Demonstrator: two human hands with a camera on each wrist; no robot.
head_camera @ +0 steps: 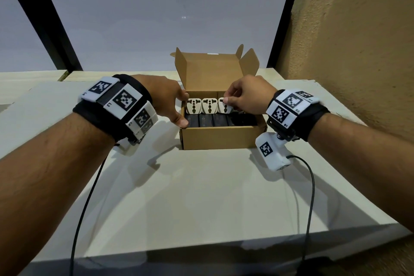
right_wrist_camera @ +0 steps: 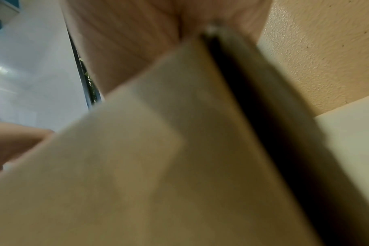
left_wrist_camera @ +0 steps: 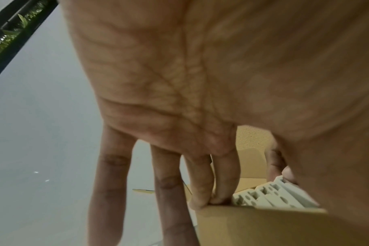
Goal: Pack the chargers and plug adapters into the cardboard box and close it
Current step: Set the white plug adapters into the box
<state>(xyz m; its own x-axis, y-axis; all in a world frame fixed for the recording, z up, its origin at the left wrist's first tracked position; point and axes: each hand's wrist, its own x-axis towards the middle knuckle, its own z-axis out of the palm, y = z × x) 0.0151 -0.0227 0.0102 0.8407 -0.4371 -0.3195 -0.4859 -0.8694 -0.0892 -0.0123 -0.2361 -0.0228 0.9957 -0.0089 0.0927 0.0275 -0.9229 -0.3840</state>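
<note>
The open cardboard box (head_camera: 218, 139) sits mid-table with its lid flaps standing up at the back. Three white plug adapters (head_camera: 208, 106) stand in its back row, and black chargers (head_camera: 205, 120) lie in the front row. My right hand (head_camera: 225, 99) pinches the rightmost adapter (head_camera: 224, 109) by its top. My left hand (head_camera: 182, 108) spans the box's left wall, thumb on the front corner. In the left wrist view its straight fingertips (left_wrist_camera: 200, 202) rest on the box rim (left_wrist_camera: 253, 221) beside the adapters (left_wrist_camera: 272, 196). The right wrist view is filled by the blurred box wall (right_wrist_camera: 158, 166).
The box stands on a pale table (head_camera: 201, 197), whose front edge lies close to me. A textured tan wall (head_camera: 358, 51) rises at the right, with a grey window pane and black frame bars behind. Black cables (head_camera: 311, 186) trail from both wrist cameras across the table.
</note>
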